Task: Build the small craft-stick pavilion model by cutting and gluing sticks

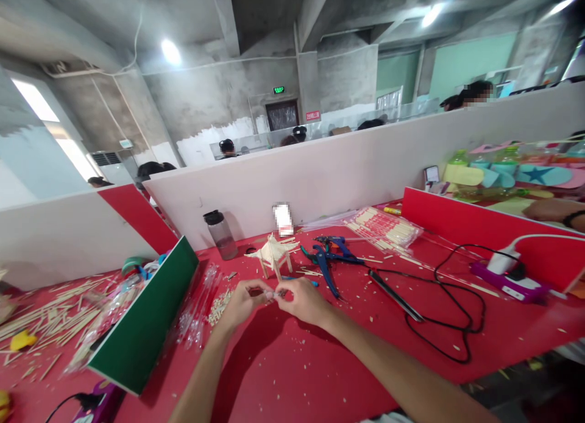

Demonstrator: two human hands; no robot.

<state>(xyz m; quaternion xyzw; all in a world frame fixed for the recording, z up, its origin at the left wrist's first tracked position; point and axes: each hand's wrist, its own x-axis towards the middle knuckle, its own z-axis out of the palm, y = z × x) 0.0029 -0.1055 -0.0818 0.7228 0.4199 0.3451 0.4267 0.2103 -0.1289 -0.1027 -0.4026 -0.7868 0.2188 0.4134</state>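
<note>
My left hand [247, 300] and my right hand [304, 300] meet over the red table, their fingertips pinched close together. Between them is a small pale piece [269, 295], too small to make out. Just beyond the fingers stands a little pavilion model [273, 252] built of wooden sticks, with a pointed roof and thin legs. A blue tool [325, 270] with long handles lies to the right of my right hand, with a blue glue gun [337, 245] behind it. A heap of short cut stick pieces [220, 307] sits beside my left hand.
A dark bottle [220, 235] and a lit phone [283, 219] stand by the white partition [311, 173]. Bagged sticks [388, 228] lie at back right. A black cable [457, 307] loops toward a purple power strip [509, 283]. A green divider [146, 319] bounds the left.
</note>
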